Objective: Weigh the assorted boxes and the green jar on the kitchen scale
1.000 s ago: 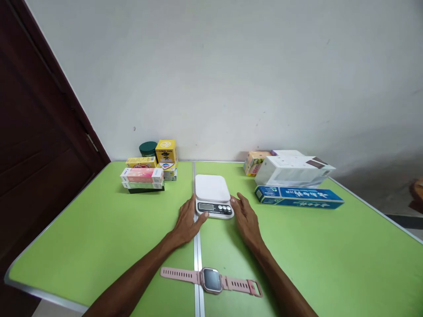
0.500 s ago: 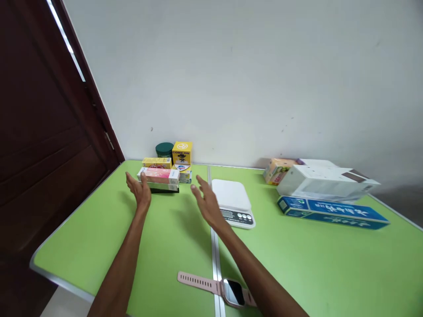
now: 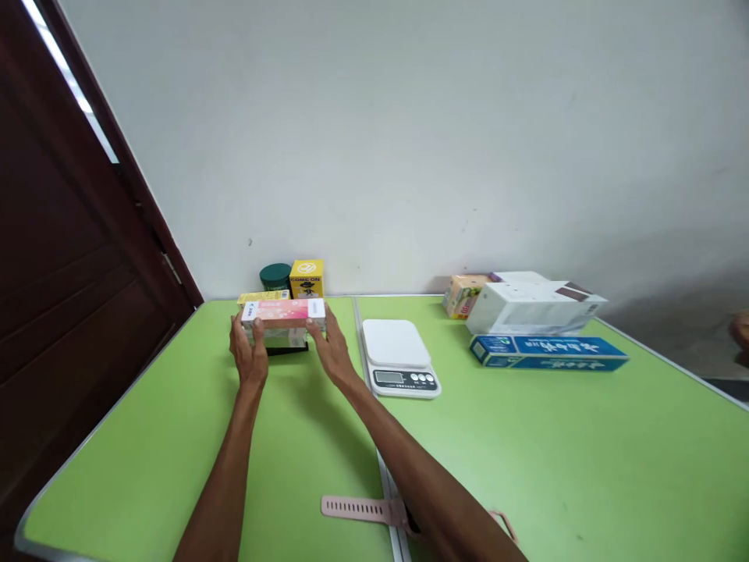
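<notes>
A long pink-and-white box [image 3: 283, 312] is gripped at its two ends, just above a stack of other boxes. My left hand [image 3: 249, 351] closes on its left end, the thumb on the near side. My right hand [image 3: 331, 343] holds the right end the same way. Beneath it lie a pale box [image 3: 284, 338] and a black one [image 3: 288, 350], partly hidden. Right of my right hand sits a white kitchen scale [image 3: 398, 343] with nothing on its plate.
A dark green-lidded jar [image 3: 275, 275] and yellow box [image 3: 307, 279] stand behind. On the right are a fruit-print box [image 3: 462, 297], white boxes [image 3: 527, 308] and a long blue box [image 3: 550, 353]. A pink watch [image 3: 356, 508] lies in front, partly under my right forearm.
Both hands have left the scale's sides and moved left to the stacked boxes. They have taken hold of the pink-and-white box and raised it slightly. The view has shifted as well.
</notes>
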{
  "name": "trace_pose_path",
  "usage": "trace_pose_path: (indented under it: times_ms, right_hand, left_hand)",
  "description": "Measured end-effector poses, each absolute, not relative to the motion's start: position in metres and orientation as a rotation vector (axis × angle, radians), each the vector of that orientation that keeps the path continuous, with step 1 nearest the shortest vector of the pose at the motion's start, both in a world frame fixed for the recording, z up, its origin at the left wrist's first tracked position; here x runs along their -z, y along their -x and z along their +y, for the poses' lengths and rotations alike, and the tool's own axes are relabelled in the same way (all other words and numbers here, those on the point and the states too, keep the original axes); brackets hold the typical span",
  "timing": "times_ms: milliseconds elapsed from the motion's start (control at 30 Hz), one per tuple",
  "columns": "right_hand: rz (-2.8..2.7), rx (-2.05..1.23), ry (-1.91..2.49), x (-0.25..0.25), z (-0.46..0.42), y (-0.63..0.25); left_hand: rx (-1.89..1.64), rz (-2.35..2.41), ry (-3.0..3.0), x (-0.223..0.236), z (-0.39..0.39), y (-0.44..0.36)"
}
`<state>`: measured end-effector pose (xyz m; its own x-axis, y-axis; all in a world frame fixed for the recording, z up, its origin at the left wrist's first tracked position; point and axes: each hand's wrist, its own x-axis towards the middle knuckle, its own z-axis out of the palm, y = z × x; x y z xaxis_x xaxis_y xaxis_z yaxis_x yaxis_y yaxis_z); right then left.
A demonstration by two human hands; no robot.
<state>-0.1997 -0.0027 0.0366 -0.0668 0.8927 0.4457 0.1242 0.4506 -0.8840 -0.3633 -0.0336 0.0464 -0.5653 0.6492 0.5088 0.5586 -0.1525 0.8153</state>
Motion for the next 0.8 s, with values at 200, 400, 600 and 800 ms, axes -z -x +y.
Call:
trace_pose_path:
  times_ms: [200,400,600,800]
  right_hand:
    - [-1.245,-0.820,1.153,-0.047,-0.013,0.094]
    - [-1.117,-0.724,1.252,0.005,-0.019,0.009]
    - [-1.095,-0.700,1.230,0.032,-0.016,-0.005]
    - [-1.016,-0.568,1.213,0.046,-0.015,-0.009]
  left_hand:
    - [-1.597,1.608,-1.693,-0.018,-0.043,0.278]
    - [-1.266,1.475,-1.778,0.019,-0.046,0.221]
    - [-1.210,1.509,-1.835,0.027,-0.044,0.215]
    - [-1.248,1.528,-1.558,0.029,-0.039,0.228]
